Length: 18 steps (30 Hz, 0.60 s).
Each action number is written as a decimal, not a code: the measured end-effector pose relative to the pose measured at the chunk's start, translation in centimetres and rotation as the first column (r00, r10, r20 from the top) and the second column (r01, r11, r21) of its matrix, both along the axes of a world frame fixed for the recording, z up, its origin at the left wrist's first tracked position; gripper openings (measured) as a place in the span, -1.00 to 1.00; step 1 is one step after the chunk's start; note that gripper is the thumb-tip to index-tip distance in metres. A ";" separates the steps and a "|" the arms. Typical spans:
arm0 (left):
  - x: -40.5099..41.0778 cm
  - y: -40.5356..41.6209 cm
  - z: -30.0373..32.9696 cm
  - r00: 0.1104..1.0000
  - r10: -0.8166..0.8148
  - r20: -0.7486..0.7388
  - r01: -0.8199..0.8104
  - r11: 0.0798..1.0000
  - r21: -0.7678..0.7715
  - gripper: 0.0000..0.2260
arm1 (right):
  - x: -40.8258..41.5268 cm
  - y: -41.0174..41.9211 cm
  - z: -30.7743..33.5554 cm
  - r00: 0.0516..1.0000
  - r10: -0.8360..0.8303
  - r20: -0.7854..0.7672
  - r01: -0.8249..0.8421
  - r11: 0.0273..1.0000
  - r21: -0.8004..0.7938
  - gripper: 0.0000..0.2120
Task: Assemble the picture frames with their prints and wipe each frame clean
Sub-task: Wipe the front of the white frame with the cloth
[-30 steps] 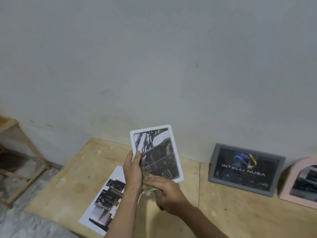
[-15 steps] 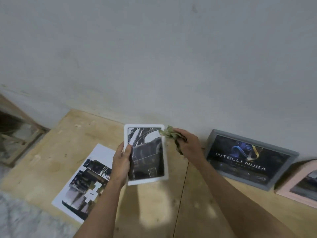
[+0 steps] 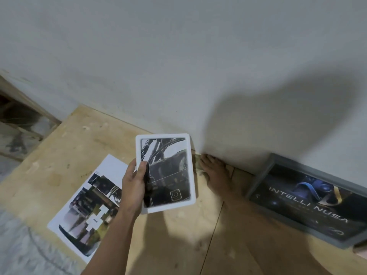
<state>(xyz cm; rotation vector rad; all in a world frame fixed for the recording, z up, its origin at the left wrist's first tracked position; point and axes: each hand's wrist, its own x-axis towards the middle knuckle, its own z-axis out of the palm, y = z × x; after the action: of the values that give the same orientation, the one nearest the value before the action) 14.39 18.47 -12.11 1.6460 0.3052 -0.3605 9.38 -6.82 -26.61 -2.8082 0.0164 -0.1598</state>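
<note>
Two frames: white frame (image 3: 165, 172) held above the worktop (image 3: 83, 141), gray frame (image 3: 309, 201) leaning on the wall.
Left hand (image 3: 133, 185): grips the white frame's left edge, thumb on the glass.
Right hand (image 3: 216, 173): blurred beside the frame, fingers extended onto a greenish cloth (image 3: 198, 161).
Loose print (image 3: 89, 207): flat on the worktop, left.
</note>
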 end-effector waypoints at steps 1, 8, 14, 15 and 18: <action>-0.1 -0.1 0.0 1.000 -0.001 -0.006 0.001 1.000 -0.001 -0.83 | -0.2 0.1 0.0 1.000 0.001 -0.023 -0.001 1.000 -0.031 -0.49; -1.4 0.3 1.4 1.000 0.004 0.002 -0.004 1.000 -0.021 -0.87 | 0.1 0.6 3.9 0.947 0.004 -0.323 0.013 0.999 0.048 -0.51; -3.3 3.0 3.1 0.998 -0.052 0.037 0.054 0.997 -0.061 -0.87 | -4.0 5.9 12.7 0.903 -0.197 -0.382 0.427 0.319 0.846 -0.81; -4.1 3.6 3.8 0.997 -0.061 0.039 0.064 0.994 -0.089 -0.87 | -5.3 6.9 14.6 0.906 -0.168 -0.388 0.421 0.296 0.857 -0.79; -6.8 4.7 5.7 0.996 -0.088 0.011 0.088 0.980 -0.176 -0.81 | -9.1 9.2 19.0 0.923 -0.134 -0.360 0.385 0.318 0.866 -0.78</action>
<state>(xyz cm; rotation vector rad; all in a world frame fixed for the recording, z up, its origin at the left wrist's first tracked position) 7.60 23.20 -6.41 1.4886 0.1924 -0.4392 0.32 2.43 -7.60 -1.5873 0.4798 0.0936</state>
